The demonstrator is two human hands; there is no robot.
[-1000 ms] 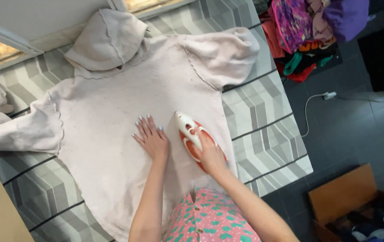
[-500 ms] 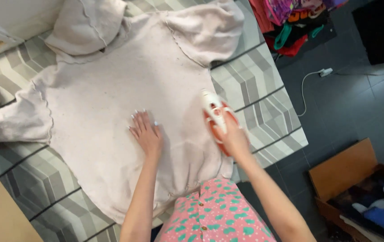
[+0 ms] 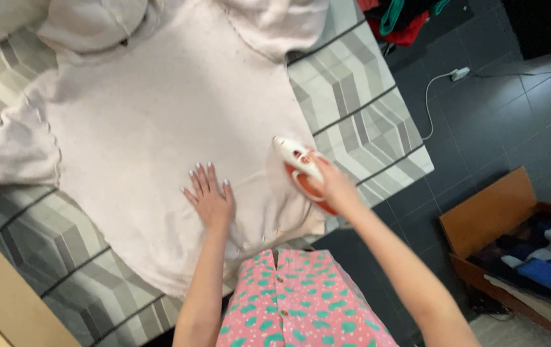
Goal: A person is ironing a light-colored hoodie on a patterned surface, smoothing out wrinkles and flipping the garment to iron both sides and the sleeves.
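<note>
Head view showed a pale pink hoodie [image 3: 172,109] spread flat on a grey striped cover [image 3: 359,96]. On the hoodie's lower front the left hand [image 3: 210,198] pressed flat, fingers spread. At the hoodie's right hem the right hand [image 3: 327,183] clamped the handle of a white and orange iron [image 3: 298,168]. Right of the hoodie, on the dark floor, stood 1 brown open box [image 3: 491,215].

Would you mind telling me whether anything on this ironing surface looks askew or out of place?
The hoodie lies mostly flat, but its sleeve is bunched at the left edge. Otherwise nothing stands out; the iron sits near the hem.
</note>
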